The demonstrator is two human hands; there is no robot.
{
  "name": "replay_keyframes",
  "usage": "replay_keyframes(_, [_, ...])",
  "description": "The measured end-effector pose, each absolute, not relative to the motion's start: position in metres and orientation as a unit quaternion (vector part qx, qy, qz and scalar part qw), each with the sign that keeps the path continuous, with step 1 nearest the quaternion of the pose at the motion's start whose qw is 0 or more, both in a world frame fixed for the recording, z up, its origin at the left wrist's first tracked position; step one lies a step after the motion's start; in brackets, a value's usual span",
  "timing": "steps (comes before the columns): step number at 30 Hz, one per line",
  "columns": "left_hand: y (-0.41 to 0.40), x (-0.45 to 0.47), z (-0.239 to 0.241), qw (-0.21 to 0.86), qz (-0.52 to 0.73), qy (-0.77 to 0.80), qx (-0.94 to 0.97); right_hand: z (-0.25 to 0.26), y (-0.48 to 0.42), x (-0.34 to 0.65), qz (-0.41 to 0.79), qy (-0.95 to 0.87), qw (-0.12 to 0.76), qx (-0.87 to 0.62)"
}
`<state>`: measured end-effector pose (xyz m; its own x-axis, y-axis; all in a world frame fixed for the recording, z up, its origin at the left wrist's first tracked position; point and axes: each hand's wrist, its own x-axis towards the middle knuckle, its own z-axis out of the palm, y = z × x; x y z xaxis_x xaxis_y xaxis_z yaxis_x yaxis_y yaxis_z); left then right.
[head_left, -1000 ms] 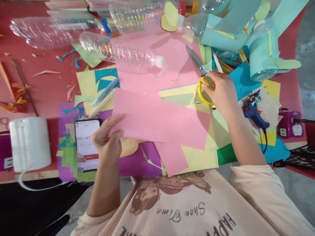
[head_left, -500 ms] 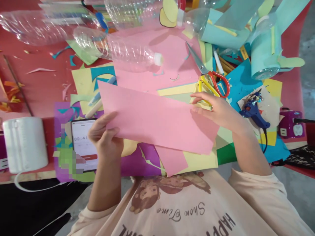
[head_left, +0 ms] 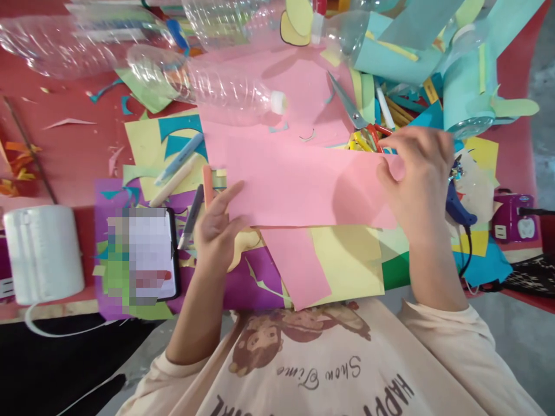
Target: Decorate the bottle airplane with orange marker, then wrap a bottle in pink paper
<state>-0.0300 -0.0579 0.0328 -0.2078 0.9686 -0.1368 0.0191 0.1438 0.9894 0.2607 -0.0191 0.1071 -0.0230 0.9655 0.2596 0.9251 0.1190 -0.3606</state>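
Observation:
A sheet of pink paper lies lengthwise before me, over other papers. My left hand grips its left edge, forefinger and thumb at the border. Above the sheet's right end is my right hand, fingers curved and apart from the thumb; nothing shows between them. The hand is close to the scissors, whose red handles it partly hides. Yellow-handled scissors lie beside them, partly covered by the sheet. A narrower pink piece and a pale yellow sheet show below.
Clear plastic bottles lie along the back. At right stand a paper-wrapped bottle and a blue glue gun with a cord. A phone, markers and a white case are at left.
The pink sheet has shifted right and levelled out. My left hand moved right with it, uncovering the phone and markers. My right hand left the sheet's top edge and moved up and right toward the scissors.

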Motion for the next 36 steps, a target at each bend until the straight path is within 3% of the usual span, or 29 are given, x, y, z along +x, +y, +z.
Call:
replay_keyframes(4, [-0.051,-0.018,0.033,0.466,0.456,0.607,0.454,0.108,-0.023,0.253,0.018,-0.730,0.233,-0.642])
replay_keyframes(12, [-0.034,-0.014,0.047,0.442,0.346,0.628,0.540,0.044,-0.022,0.210,0.197,-0.838,0.177,-0.477])
replay_keyframes(18, [0.005,-0.038,0.055,0.213,0.450,0.649,0.575,0.021,-0.024,0.202,0.206,-0.860,0.151,-0.442])
replay_keyframes(24, [0.043,-0.028,0.074,0.176,0.442,0.650,0.592,0.022,-0.026,0.206,0.222,-0.848,0.169,-0.451])
replay_keyframes(29, [0.088,-0.027,0.084,0.043,0.170,0.710,0.682,0.023,-0.030,0.207,0.212,-0.846,0.166,-0.461])
replay_keyframes(31, [0.105,-0.029,0.083,0.083,0.089,0.709,0.694,0.023,-0.030,0.207,0.207,-0.846,0.166,-0.462])
replay_keyframes(33, [0.116,-0.029,0.080,0.130,0.057,0.699,0.701,0.023,-0.029,0.208,0.207,-0.846,0.164,-0.464])
replay_keyframes(36, [0.119,-0.025,0.082,0.098,0.100,0.676,0.724,0.024,-0.028,0.209,0.213,-0.843,0.164,-0.465])
